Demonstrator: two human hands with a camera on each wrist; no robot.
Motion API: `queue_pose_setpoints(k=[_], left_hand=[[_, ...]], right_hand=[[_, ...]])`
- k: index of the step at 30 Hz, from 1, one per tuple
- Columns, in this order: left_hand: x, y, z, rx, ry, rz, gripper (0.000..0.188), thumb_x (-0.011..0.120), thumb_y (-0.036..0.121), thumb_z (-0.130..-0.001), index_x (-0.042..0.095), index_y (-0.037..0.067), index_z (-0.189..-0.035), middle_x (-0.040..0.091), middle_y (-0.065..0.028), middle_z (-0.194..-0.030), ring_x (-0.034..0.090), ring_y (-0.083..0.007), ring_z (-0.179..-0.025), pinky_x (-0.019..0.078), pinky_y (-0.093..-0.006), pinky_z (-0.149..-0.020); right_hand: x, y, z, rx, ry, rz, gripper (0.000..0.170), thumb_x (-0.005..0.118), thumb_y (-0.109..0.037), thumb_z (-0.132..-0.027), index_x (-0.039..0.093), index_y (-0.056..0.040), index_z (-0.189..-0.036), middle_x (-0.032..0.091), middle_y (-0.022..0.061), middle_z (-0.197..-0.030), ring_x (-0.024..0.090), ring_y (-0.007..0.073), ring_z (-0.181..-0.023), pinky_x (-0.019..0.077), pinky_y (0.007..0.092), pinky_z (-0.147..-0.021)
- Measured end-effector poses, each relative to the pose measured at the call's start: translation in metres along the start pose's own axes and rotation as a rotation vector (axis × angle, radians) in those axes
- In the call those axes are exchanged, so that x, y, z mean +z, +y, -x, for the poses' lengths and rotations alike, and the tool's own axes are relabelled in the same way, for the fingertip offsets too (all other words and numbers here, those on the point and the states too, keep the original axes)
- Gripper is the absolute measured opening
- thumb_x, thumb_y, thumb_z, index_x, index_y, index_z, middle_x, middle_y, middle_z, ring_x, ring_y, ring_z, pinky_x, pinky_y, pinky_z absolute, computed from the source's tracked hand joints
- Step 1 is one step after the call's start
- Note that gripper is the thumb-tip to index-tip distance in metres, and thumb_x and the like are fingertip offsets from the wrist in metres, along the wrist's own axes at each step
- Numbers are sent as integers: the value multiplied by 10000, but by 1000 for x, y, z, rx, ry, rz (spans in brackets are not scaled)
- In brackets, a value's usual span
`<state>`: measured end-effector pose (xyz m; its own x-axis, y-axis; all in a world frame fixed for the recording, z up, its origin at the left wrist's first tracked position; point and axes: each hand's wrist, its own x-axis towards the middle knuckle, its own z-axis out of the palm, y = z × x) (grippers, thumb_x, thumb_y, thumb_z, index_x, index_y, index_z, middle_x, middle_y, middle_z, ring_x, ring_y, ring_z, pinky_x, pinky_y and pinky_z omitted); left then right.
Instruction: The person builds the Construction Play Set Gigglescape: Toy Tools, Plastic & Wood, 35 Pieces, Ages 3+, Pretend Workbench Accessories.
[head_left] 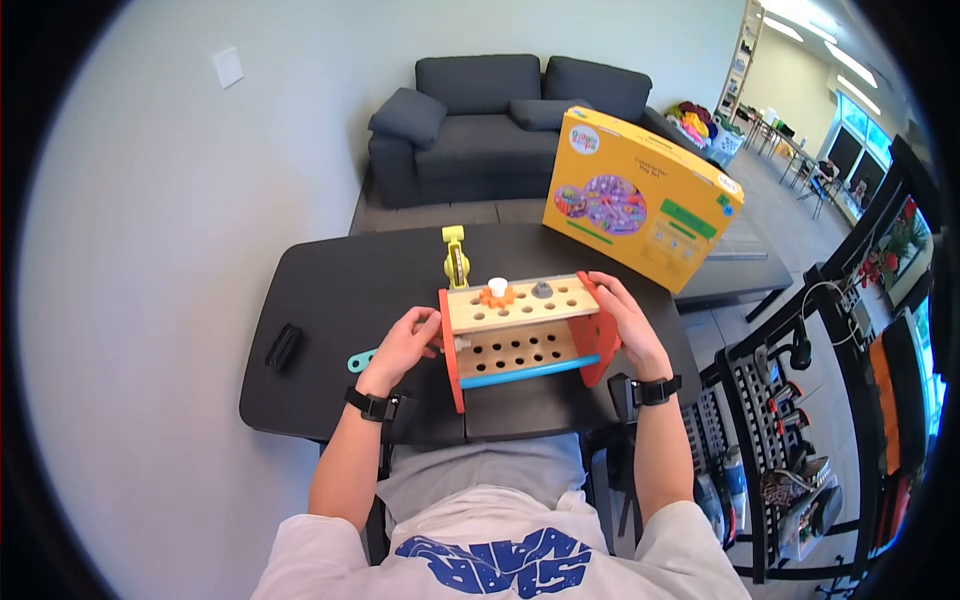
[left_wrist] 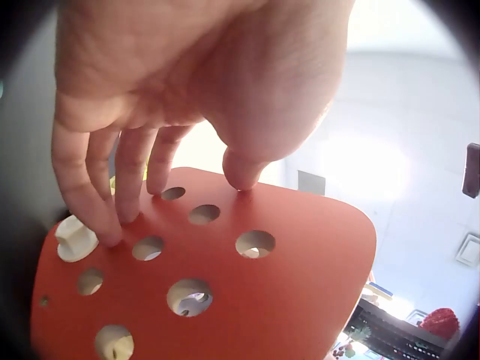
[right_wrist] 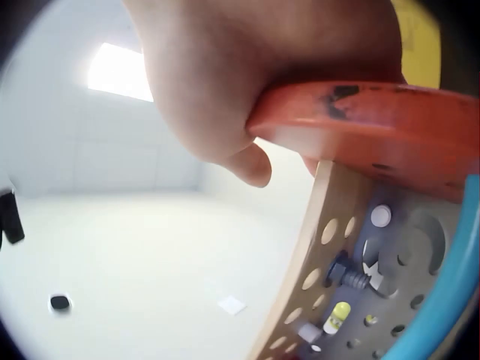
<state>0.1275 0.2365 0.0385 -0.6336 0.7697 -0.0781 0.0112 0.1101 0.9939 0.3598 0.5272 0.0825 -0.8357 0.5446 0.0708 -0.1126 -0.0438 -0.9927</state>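
Observation:
A wooden toy workbench [head_left: 515, 307] with red end panels and a blue bar [head_left: 530, 374] stands on the black table. My left hand [head_left: 405, 345] touches its left red panel [left_wrist: 300, 255] with fingertips and thumb; a white bolt head [left_wrist: 76, 240] sits by the fingers in the left wrist view. My right hand [head_left: 632, 318] grips the top edge of the right red panel [right_wrist: 375, 127]. An orange gear with a white bolt [head_left: 498, 290] and a grey piece [head_left: 543, 289] sit on top. Underneath, a dark bolt [right_wrist: 349, 273] shows in the right wrist view.
A yellow-green toy piece [head_left: 455, 257] lies behind the workbench, a teal strip [head_left: 361, 361] left of my left hand, and a black item [head_left: 285, 347] farther left. A yellow box [head_left: 640, 200] stands at the back right. Beyond are a grey sofa [head_left: 490, 140] and, right, a black rack [head_left: 760, 430].

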Motion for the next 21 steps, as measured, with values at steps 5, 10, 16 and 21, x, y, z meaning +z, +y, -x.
queue_pose_setpoints(k=[5,10,16,21], left_hand=[[4,16,-2,-147,-15,5,426,550,449,-1064,573,76,-1267,651,-21,-1100,632,-110,-987,515,-299,-812],[8,16,-1,-127,11,115,406,605,384,-1039,560,43,-1255,652,-42,-1105,631,-121,-966,511,-294,-809],[4,14,1,-22,20,154,399,676,266,-995,536,25,-1281,658,-65,-1100,633,-126,-972,514,-303,-851],[1,19,4,285,15,123,537,817,196,-840,538,32,-1268,651,-77,-1168,613,-154,-1060,487,-297,-849]], right_hand=[[-17,15,-12,194,12,-179,405,525,-270,-1074,536,5,-1371,626,121,-1303,604,181,-1181,480,332,-1029],[-12,14,-15,203,12,-82,472,569,-267,-1043,496,3,-1423,615,132,-1306,617,202,-1177,502,344,-1017],[-13,5,-2,95,14,-101,444,593,-180,-1040,508,7,-1434,626,130,-1267,619,202,-1144,504,344,-995],[-12,0,5,-109,-16,-72,531,654,-84,-992,460,-20,-1481,658,117,-1209,622,196,-1114,481,350,-1016]])
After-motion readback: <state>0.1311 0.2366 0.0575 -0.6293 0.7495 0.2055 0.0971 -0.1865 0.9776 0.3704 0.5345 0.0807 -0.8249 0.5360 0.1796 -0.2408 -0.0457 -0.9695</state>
